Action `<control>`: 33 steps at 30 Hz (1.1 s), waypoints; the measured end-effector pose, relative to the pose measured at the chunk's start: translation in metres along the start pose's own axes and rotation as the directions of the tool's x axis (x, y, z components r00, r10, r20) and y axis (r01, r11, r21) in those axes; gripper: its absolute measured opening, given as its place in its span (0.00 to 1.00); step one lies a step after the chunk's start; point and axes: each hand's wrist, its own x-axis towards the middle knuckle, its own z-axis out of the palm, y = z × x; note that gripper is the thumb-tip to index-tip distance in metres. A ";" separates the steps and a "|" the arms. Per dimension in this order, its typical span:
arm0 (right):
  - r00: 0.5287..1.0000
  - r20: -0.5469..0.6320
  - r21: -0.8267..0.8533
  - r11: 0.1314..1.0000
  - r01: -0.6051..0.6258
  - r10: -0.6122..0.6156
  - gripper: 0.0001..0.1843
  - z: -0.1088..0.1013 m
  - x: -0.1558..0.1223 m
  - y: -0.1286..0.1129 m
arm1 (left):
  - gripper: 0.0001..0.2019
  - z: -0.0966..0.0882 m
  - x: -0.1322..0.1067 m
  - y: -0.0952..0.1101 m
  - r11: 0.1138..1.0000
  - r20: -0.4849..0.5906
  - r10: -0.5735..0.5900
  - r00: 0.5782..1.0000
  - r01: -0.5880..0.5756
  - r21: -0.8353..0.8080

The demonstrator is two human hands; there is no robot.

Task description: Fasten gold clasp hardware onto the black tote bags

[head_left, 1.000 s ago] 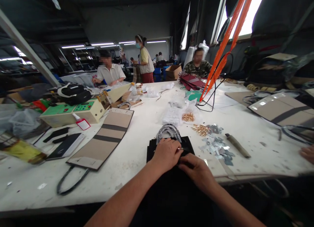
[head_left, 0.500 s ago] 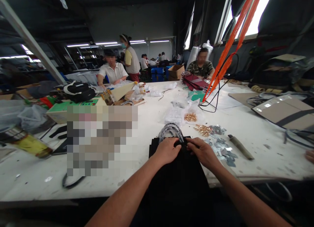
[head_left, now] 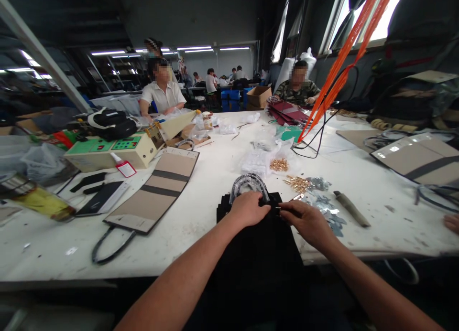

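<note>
Working at a broad, grey-stained white table [head_left: 191, 211] in a dim hall beneath white tube lights [head_left: 195, 49]. Surrounded by a crumpled clear plastic bag [head_left: 291, 155] holding small gold-coloured metal pieces [head_left: 278, 165], a steel-capped clear bottle [head_left: 39, 197] of yellow liquid and, farther back, a brown cardboard box [head_left: 258, 97]. Pinching a black, loop-handled bag [head_left: 260, 245] at the near edge with the left hand [head_left: 248, 209]; keeping the right hand [head_left: 305, 219], fingertips nearly together, at its right side, impossible to tell if holding anything.

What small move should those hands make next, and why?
Perhaps the right hand should gently press the small shiny bit against the black bag: its fingertips are at that bit, near the bag's top, and the left hand rests on the bag.
</note>
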 end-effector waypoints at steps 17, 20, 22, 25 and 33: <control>1.000 -0.012 -0.282 0.959 0.023 -0.028 0.14 0.004 -0.016 -0.032 | 0.08 -0.018 -0.008 0.013 0.991 0.111 0.024 0.994 -0.009 -0.132; 1.000 -0.010 -0.306 0.952 0.021 -0.025 0.14 0.008 -0.018 -0.034 | 0.08 -0.019 -0.011 0.012 0.982 0.112 0.036 0.993 -0.015 -0.187; 1.000 0.002 -0.324 0.946 0.027 -0.028 0.14 0.009 -0.020 -0.033 | 0.08 -0.019 -0.014 0.011 0.975 0.117 0.040 0.992 -0.013 -0.222; 1.000 0.003 -0.308 0.951 0.019 -0.019 0.14 0.010 -0.025 -0.029 | 0.08 -0.018 -0.018 0.010 0.962 0.141 0.045 0.989 -0.005 -0.272; 0.987 -0.102 -0.108 0.985 -0.137 0.126 0.15 0.003 -0.030 -0.030 | 0.11 -0.014 -0.016 0.001 0.904 0.236 0.055 0.970 0.052 -0.424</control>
